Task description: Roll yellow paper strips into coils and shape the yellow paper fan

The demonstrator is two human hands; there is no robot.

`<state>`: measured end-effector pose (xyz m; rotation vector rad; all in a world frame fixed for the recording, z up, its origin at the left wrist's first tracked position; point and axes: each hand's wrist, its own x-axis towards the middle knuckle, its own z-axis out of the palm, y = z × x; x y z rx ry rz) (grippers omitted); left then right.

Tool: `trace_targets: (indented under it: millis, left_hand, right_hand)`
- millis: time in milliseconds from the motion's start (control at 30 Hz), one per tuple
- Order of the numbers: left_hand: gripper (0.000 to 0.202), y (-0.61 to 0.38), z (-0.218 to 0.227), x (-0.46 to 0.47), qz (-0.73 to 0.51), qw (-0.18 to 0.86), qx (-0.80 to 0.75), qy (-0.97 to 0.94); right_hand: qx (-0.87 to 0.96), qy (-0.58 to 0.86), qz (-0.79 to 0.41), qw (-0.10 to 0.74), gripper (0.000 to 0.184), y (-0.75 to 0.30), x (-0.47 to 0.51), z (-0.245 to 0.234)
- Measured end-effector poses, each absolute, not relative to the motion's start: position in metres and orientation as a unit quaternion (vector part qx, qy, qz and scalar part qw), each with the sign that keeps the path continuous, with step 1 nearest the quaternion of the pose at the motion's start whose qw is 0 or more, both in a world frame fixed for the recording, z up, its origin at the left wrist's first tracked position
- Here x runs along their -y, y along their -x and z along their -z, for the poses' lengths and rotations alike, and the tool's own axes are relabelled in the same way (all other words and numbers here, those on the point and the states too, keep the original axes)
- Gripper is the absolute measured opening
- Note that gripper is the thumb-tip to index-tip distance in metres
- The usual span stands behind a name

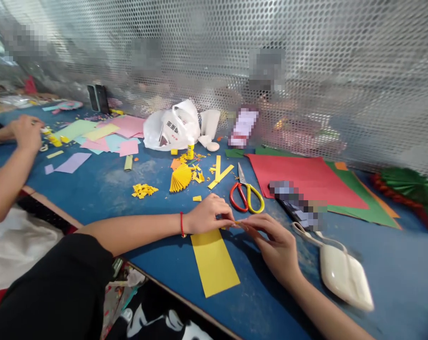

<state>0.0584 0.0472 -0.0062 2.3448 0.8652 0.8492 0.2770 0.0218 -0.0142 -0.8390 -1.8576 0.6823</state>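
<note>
My left hand, with a red string bracelet at the wrist, comes in over the blue table. Its fingers are pinched together and meet those of my right hand. Between the two sets of fingertips shows a small piece of yellow paper, mostly hidden. Below my left hand a yellow paper sheet lies flat. Just beyond my hands are scissors with one red and one yellow handle. Yellow paper strips, a pleated yellow paper fan and a heap of folded yellow pieces lie further back.
Red paper over green sheets, a phone and a cream strapped case lie to the right. A white plastic bag and a glue stick stand behind. At left, another person's hand works near pastel paper.
</note>
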Motion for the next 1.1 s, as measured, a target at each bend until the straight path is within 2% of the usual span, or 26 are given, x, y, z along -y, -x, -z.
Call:
trace_targets:
  millis: [167,400,533,767,933,1100]
  left_hand:
    - [0.023,-0.0593,0.0086,-0.0458,-0.324,0.238,-0.308,-0.862]
    - [0.046,-0.0592,0.0081,-0.0461,-0.377,0.225,-0.284,-0.852]
    - [0.044,-0.0585,0.0045,-0.0456,-0.383,0.210,-0.279,-0.855]
    - [0.044,-0.0582,0.0049,-0.0469,-0.378,0.220,-0.288,-0.852]
    - [0.040,-0.0591,0.0040,-0.0478,-0.375,0.235,-0.295,-0.847]
    - [0.049,-0.0593,0.0020,-0.0472,-0.368,0.250,-0.299,-0.844]
  right_hand:
    - [0.766,0.344,-0.287,0.461,0.014,-0.2760,-0.0227,0.0138]
    - [0.752,0.353,-0.303,0.466,0.012,-0.2745,-0.0235,0.0144]
    - [0.728,0.381,-0.340,0.458,0.005,-0.2734,-0.0228,0.0151]
    - [0.711,0.389,-0.353,0.467,0.004,-0.2727,-0.0194,0.0136]
    - [0.731,0.372,-0.312,0.480,0.009,-0.2729,-0.0177,0.0106]
    - [0.751,0.346,-0.272,0.492,0.015,-0.2736,-0.0181,0.0096]
